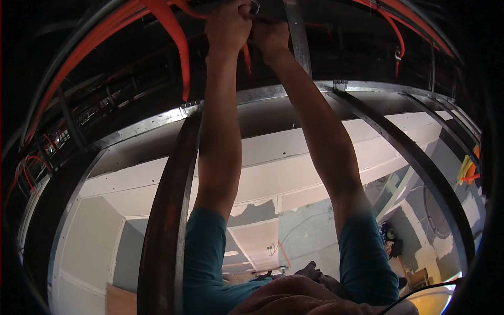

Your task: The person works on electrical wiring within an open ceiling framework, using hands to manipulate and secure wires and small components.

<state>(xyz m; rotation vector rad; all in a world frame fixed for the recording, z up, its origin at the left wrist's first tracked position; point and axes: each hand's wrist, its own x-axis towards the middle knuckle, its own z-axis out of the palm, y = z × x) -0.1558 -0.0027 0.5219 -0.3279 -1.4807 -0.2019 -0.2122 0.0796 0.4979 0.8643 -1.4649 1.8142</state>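
Observation:
Both my arms reach up into the dark space above a metal ceiling frame. My left hand [229, 26] is closed, fingers curled, at the top of the view. Close against it on the right, my right hand [272, 39] is closed too. A thin bright wire loop [255, 6] pokes out just above the two hands. An orange corrugated conduit [190, 10] runs up to my left hand, and a short orange length [247, 59] hangs below, between my wrists. What the fingers grip is hidden in shadow.
Dark metal studs [170, 210] and a silver cross rail [144, 123] surround my arms. A thick orange conduit [173, 37] hangs at the left; more orange conduits [401, 31] curve at the right. A vertical metal hanger [298, 42] stands beside my right hand. Plasterboard [268, 157] spreads below.

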